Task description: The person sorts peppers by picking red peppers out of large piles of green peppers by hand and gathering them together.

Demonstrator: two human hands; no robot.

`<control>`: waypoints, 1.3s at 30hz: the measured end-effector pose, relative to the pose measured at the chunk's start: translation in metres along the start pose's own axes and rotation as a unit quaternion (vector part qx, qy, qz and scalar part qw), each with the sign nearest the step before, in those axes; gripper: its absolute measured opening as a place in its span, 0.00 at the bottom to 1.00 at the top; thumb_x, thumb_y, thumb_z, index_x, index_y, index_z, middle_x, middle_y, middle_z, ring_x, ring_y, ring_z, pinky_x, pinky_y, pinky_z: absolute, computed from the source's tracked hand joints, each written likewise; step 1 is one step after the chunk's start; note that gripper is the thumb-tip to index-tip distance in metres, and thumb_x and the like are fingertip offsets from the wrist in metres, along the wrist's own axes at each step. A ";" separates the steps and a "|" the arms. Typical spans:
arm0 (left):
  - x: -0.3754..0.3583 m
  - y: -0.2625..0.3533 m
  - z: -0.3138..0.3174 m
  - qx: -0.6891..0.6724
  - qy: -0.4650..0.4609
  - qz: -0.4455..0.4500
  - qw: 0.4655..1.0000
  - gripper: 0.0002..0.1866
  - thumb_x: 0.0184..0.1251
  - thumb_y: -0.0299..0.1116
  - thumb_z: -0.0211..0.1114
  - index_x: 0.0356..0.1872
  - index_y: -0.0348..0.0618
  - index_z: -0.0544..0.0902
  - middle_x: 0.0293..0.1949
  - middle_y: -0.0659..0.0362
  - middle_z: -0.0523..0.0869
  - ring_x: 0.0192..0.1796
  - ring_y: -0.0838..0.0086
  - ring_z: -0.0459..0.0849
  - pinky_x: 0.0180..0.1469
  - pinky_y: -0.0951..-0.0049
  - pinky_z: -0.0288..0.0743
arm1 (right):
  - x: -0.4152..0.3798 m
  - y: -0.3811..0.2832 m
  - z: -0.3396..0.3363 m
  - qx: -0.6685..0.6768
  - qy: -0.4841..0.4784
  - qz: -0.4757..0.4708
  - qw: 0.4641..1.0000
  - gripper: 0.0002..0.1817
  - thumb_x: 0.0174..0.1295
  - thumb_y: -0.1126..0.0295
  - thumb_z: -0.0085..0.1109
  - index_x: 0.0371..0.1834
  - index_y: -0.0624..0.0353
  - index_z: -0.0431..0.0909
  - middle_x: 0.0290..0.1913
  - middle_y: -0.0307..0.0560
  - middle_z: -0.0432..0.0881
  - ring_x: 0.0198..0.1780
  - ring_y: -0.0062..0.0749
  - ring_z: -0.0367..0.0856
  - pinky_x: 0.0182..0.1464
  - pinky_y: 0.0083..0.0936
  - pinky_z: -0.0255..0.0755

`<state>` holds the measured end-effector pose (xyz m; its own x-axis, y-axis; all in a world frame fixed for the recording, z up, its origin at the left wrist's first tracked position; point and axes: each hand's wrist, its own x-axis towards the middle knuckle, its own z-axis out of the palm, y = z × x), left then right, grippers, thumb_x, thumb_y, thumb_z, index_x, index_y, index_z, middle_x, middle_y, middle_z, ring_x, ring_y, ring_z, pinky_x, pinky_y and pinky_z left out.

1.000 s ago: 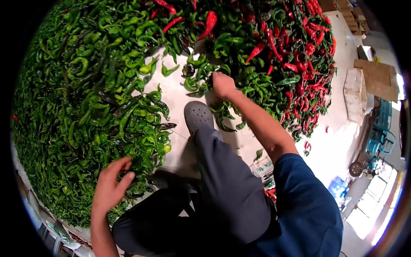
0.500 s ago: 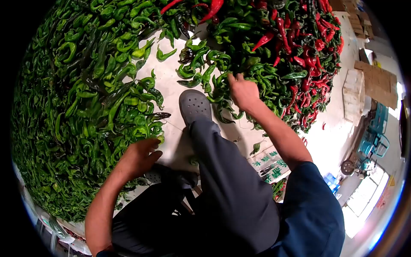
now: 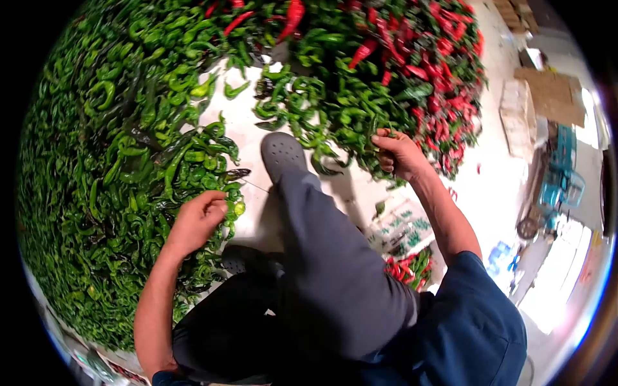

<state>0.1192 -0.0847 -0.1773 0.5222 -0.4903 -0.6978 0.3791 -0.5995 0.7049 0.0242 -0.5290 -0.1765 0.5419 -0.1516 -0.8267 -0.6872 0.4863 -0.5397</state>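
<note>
Looks like you're mid-sort on the peppers and nowhere near done; your left hand (image 3: 196, 222) is down at the edge of the big green pepper pile (image 3: 96, 167), fingers curled in narrow around a green pepper (image 3: 237, 209) right at the pile's near edge, though I can't tell for sure if it's gripped or just touched; your right hand (image 3: 398, 153) is over at the mixed pile (image 3: 399, 71) of red and green ones, fingers closed on a few green peppers pulled from its lower edge. Judging by how things lie, the left heap is already almost all green, so a good chunk is sorted; the heap on the right is still thick with red and green jumbled together, so that's most of what's left. A loose cluster of green peppers (image 3: 290, 112) sits between the piles just past your grey shoe (image 3: 280, 151), on the white sheet (image 3: 248, 138); some red peppers (image 3: 405, 267) sit in a printed bag near your right elbow.
</note>
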 end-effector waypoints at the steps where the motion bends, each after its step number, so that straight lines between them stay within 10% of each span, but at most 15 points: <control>1: -0.002 -0.004 0.004 0.009 0.005 0.017 1.000 0.16 0.70 0.33 0.63 0.54 0.33 0.80 0.38 0.59 0.86 0.40 0.80 0.81 0.45 0.78 0.76 | -0.025 0.009 -0.012 -0.004 0.031 -0.009 0.999 0.12 0.61 0.73 0.67 0.43 0.57 0.73 0.26 0.36 0.76 0.16 0.20 0.67 0.19 0.18 0.60; 7: -0.032 -0.014 0.011 0.095 -0.009 0.044 0.994 0.18 0.71 0.34 0.63 0.55 0.33 0.80 0.43 0.57 0.86 0.44 0.76 0.82 0.49 0.73 0.76 | -0.170 0.096 -0.123 -0.376 0.077 0.004 0.924 0.13 0.55 0.61 0.66 0.37 0.58 0.82 0.33 0.42 0.83 0.36 0.26 0.77 0.41 0.29 0.71; 11: -0.045 -0.015 0.007 0.165 0.000 0.046 0.985 0.19 0.71 0.37 0.62 0.56 0.34 0.80 0.47 0.53 0.86 0.47 0.72 0.83 0.52 0.70 0.76 | -0.234 0.154 -0.173 -0.251 0.136 0.078 0.955 0.09 0.61 0.69 0.65 0.39 0.64 0.84 0.28 0.39 0.83 0.24 0.22 0.76 0.27 0.23 0.69; 14: -0.048 -0.021 0.009 0.159 -0.005 0.036 0.987 0.20 0.71 0.38 0.62 0.56 0.34 0.80 0.49 0.52 0.86 0.50 0.69 0.84 0.54 0.68 0.76 | -0.249 0.199 -0.223 -0.519 0.121 0.093 0.841 0.12 0.60 0.66 0.67 0.39 0.64 0.83 0.28 0.42 0.83 0.28 0.28 0.80 0.31 0.28 0.73; 17: -0.044 -0.033 0.006 0.145 0.001 0.031 0.989 0.22 0.68 0.40 0.64 0.56 0.33 0.80 0.47 0.49 0.87 0.47 0.67 0.86 0.52 0.68 0.78 | -0.238 0.199 -0.216 -0.784 -0.109 0.171 0.587 0.12 0.57 0.67 0.68 0.38 0.65 0.82 0.28 0.45 0.83 0.32 0.32 0.82 0.36 0.31 0.75; 19: -0.044 -0.030 0.005 0.155 0.011 0.037 0.987 0.22 0.68 0.40 0.64 0.56 0.33 0.80 0.47 0.49 0.87 0.47 0.68 0.86 0.52 0.68 0.78 | -0.211 0.175 -0.186 -0.749 -0.035 0.069 0.658 0.13 0.57 0.66 0.68 0.36 0.65 0.79 0.26 0.45 0.80 0.32 0.33 0.80 0.36 0.32 0.74; 20: -0.045 -0.030 0.005 0.159 0.016 0.038 0.986 0.22 0.68 0.39 0.64 0.56 0.33 0.80 0.47 0.50 0.87 0.47 0.68 0.86 0.52 0.68 0.78 | -0.205 0.142 -0.140 -0.532 0.048 0.066 0.842 0.14 0.58 0.64 0.69 0.32 0.63 0.78 0.25 0.42 0.78 0.28 0.27 0.75 0.30 0.29 0.69; 21: -0.044 -0.032 0.004 0.152 0.013 0.032 0.988 0.22 0.68 0.39 0.64 0.56 0.33 0.80 0.47 0.50 0.87 0.48 0.68 0.86 0.52 0.69 0.78 | -0.184 0.116 -0.100 -0.402 0.023 0.029 0.915 0.15 0.60 0.60 0.65 0.30 0.63 0.78 0.23 0.37 0.77 0.25 0.18 0.71 0.27 0.23 0.66; 24: -0.034 -0.039 -0.002 0.126 0.009 0.016 0.992 0.22 0.68 0.39 0.64 0.56 0.32 0.80 0.47 0.50 0.87 0.48 0.69 0.85 0.53 0.69 0.77 | -0.086 0.070 -0.011 -0.199 -0.087 -0.070 0.974 0.12 0.63 0.62 0.64 0.33 0.58 0.77 0.21 0.34 0.72 0.24 0.18 0.70 0.27 0.20 0.63; 29: -0.024 -0.052 -0.020 0.042 0.040 0.012 0.998 0.21 0.69 0.37 0.64 0.56 0.32 0.80 0.45 0.53 0.87 0.47 0.73 0.84 0.53 0.72 0.77 | 0.069 0.013 0.102 0.158 -0.197 0.045 0.967 0.10 0.70 0.64 0.55 0.39 0.61 0.76 0.36 0.48 0.81 0.34 0.36 0.81 0.41 0.36 0.80; 33: -0.021 -0.068 -0.038 -0.032 0.086 -0.018 0.996 0.21 0.69 0.37 0.64 0.57 0.32 0.79 0.44 0.57 0.86 0.45 0.76 0.83 0.50 0.75 0.76 | 0.135 -0.007 0.136 0.148 -0.269 0.028 0.951 0.11 0.70 0.64 0.57 0.45 0.62 0.77 0.45 0.52 0.83 0.49 0.44 0.84 0.59 0.47 0.78; 39: -0.001 -0.116 -0.043 -0.136 0.076 -0.076 0.985 0.19 0.71 0.37 0.62 0.56 0.35 0.78 0.44 0.60 0.85 0.44 0.77 0.83 0.46 0.74 0.76 | 0.168 0.002 0.140 0.128 -0.216 0.031 0.968 0.11 0.69 0.65 0.58 0.44 0.63 0.78 0.46 0.55 0.83 0.48 0.43 0.85 0.55 0.44 0.81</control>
<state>0.1078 0.0123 -0.2528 0.5445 -0.2943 -0.7854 0.6416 -0.4571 0.6160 0.1813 -0.4333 -0.2946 0.6925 0.2314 -0.6833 -0.6127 0.6886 -0.3878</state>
